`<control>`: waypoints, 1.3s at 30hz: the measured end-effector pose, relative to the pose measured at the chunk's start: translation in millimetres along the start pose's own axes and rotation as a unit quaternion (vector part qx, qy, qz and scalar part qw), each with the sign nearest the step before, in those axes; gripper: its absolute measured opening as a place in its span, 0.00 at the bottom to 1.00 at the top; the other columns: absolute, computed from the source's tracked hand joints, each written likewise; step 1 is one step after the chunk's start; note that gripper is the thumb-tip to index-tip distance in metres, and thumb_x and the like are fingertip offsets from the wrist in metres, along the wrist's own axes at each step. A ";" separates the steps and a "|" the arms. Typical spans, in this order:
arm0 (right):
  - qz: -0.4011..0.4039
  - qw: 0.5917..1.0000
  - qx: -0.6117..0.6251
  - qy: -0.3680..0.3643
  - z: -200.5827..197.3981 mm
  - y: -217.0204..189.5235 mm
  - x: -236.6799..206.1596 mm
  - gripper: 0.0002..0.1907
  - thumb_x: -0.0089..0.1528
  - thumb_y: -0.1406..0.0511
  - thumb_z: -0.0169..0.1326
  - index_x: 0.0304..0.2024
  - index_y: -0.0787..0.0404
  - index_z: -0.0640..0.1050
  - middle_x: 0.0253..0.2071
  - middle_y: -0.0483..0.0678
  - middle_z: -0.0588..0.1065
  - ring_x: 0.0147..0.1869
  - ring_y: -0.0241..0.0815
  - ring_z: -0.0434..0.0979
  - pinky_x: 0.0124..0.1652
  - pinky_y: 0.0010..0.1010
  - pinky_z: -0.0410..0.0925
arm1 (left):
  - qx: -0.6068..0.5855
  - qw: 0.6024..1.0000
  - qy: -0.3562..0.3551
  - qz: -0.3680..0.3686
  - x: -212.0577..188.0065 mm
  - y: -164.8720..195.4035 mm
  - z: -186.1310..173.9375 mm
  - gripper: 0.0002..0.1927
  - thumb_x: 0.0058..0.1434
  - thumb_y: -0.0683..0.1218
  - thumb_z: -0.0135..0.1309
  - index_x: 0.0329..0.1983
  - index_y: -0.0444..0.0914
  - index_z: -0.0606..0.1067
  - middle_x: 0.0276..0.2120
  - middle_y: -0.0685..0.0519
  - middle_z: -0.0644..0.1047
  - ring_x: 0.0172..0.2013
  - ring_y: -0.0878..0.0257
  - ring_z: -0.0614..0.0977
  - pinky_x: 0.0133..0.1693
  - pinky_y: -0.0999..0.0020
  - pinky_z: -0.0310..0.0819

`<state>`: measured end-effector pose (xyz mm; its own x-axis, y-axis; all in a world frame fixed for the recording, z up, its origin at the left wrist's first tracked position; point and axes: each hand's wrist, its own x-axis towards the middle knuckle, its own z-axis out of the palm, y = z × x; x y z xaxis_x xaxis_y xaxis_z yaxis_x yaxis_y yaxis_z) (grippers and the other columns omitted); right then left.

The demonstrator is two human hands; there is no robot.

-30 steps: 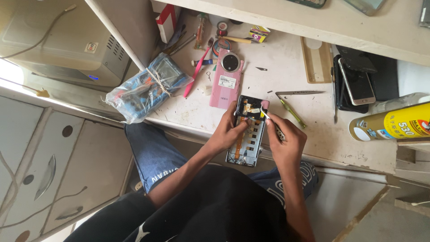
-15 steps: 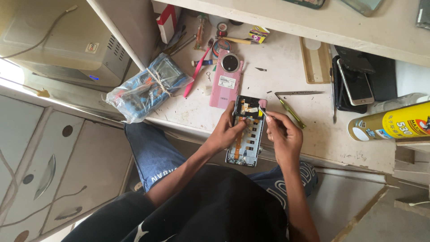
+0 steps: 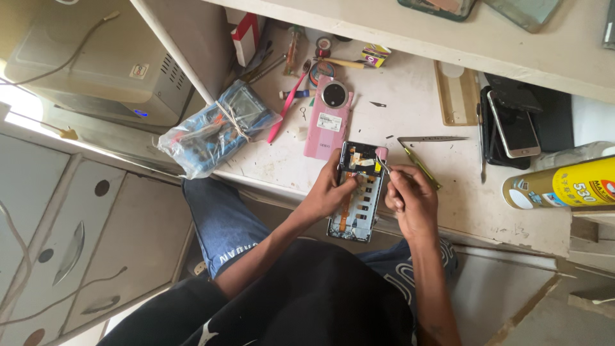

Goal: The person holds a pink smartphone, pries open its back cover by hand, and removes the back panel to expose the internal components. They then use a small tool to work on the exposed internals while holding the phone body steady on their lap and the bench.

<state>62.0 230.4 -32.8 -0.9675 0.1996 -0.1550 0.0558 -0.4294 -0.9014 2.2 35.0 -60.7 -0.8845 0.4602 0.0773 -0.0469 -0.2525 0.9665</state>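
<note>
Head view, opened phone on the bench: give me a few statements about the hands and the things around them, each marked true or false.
1. The left hand steadies the opened phone at its left side. True.
2. The right hand holds a thin metal tool whose tip is at the phone's upper end. True.
3. The pink back cover lies on the person's lap. False: it lies on the worktop, just beyond the opened phone.
4. The yellow spray can stands upright by the left hand. False: it lies on its side at the right edge.
5. A plastic-wrapped bundle sits at the worktop's left end. True.
</note>
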 end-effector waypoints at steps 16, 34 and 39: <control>-0.083 0.971 -0.212 0.069 22.2 -8.2 -20.5 0.09 0.67 0.67 0.55 0.48 0.65 0.79 0.25 0.42 0.71 0.24 0.27 0.64 0.22 0.21 0.55 | 0.035 0.999 0.026 0.032 0.2 3.2 6.6 0.24 0.67 0.39 0.53 0.64 0.33 0.62 0.45 0.49 0.73 0.47 0.66 0.73 0.49 0.70 0.71; -0.140 0.908 -0.395 0.026 60.7 -27.1 -54.0 0.10 0.66 0.67 0.58 0.48 0.62 0.83 0.23 0.39 0.74 0.26 0.24 0.70 0.25 0.19 0.62 | -0.119 0.981 0.122 -0.096 10.8 -12.0 3.1 0.24 0.68 0.44 0.53 0.63 0.27 0.64 0.44 0.48 0.78 0.42 0.66 0.78 0.42 0.70 0.75; -0.127 0.932 -0.328 0.086 48.0 -17.9 -67.1 0.10 0.68 0.67 0.55 0.51 0.63 0.81 0.25 0.41 0.73 0.25 0.25 0.66 0.24 0.19 0.59 | -0.053 0.995 0.081 -0.027 8.2 -11.5 -0.3 0.23 0.69 0.42 0.53 0.64 0.29 0.64 0.47 0.47 0.77 0.47 0.65 0.77 0.49 0.69 0.74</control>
<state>114.1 182.5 13.2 -0.9191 0.3847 0.0851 0.0238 0.2699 -0.9626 -4.6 41.5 -71.2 -0.9424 0.3337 -0.0236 -0.1377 -0.3226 0.9365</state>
